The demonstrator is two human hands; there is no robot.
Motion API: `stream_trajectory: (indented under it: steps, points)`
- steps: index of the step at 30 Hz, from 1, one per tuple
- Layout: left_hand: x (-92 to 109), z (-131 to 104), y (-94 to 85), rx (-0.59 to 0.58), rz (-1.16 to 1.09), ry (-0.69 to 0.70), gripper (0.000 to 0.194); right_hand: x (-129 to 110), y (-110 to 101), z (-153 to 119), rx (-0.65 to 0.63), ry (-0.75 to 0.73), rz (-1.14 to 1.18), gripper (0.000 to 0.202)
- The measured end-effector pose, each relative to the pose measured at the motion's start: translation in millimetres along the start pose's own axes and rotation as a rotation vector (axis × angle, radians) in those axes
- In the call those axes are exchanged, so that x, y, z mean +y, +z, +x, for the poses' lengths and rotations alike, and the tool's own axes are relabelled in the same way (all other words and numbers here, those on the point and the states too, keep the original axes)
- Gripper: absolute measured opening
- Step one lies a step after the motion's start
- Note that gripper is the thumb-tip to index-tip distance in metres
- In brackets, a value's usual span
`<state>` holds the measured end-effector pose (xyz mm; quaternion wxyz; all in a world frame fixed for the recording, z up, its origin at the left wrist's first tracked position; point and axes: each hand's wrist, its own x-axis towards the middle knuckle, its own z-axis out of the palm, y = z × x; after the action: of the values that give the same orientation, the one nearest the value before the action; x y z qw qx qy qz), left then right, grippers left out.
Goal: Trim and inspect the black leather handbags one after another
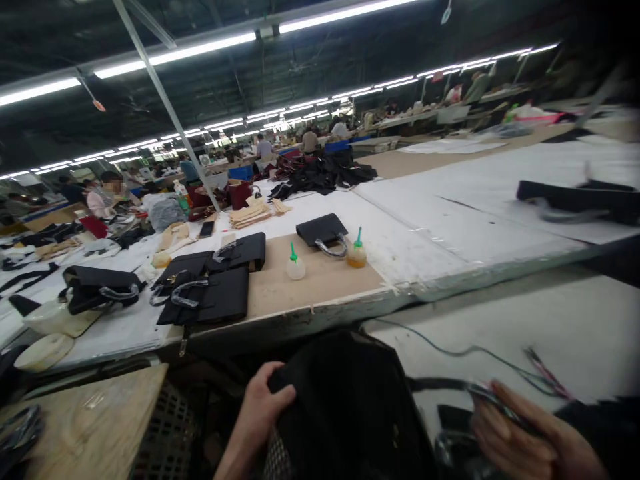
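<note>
A large black bag (350,400) fills the bottom centre, in front of the table's edge. My left hand (265,407) grips its upper left side, thumb on the black material and fingers behind. At the lower right, my right hand (520,427), blurred, is closed round a plastic-wrapped handle (487,393) on a black strap that runs to the bag. Beyond, on the worktable (400,270), several black handbags (220,293) with wrapped handles lie at the left, and one more black handbag (323,230) lies near two bottles with green nozzles (296,267).
A wooden board (100,413) over a perforated crate (167,433) is at the lower left. A green cord (465,350) crosses the right-hand surface. Black and tan pieces (250,213) lie farther back, and a person (107,197) sits at the far left.
</note>
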<state>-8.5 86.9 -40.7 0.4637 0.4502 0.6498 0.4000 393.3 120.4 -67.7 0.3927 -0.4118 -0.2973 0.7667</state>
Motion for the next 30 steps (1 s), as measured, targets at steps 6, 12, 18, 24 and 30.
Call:
stream_trajectory:
  steps: [6, 12, 18, 24, 30]
  points:
    - [29.4, -37.2, -10.6, 0.01, 0.38, 0.111, 0.046, -15.9, -20.0, -10.3, -0.128, 0.167, -0.379, 0.05]
    - [-2.7, -38.6, 17.1, -0.044, 0.343, 0.067, 0.047, -41.4, 7.5, 26.9, -0.153, -0.089, -0.921, 0.029]
    - [-1.6, -40.7, 12.0, -0.005, 0.351, 0.096, 0.045, -67.2, 101.2, 101.6, -0.529, -0.646, -1.002, 0.024]
    - [9.4, -53.7, 2.3, -0.07, 0.397, 0.002, 0.042, -23.2, 162.6, 161.0, -0.93, -0.569, -1.098, 0.018]
    - [1.5, -68.6, -12.4, 0.024, 0.277, -0.158, 0.046, -11.0, 171.5, 171.3, -1.05, -0.473, -1.039, 0.013]
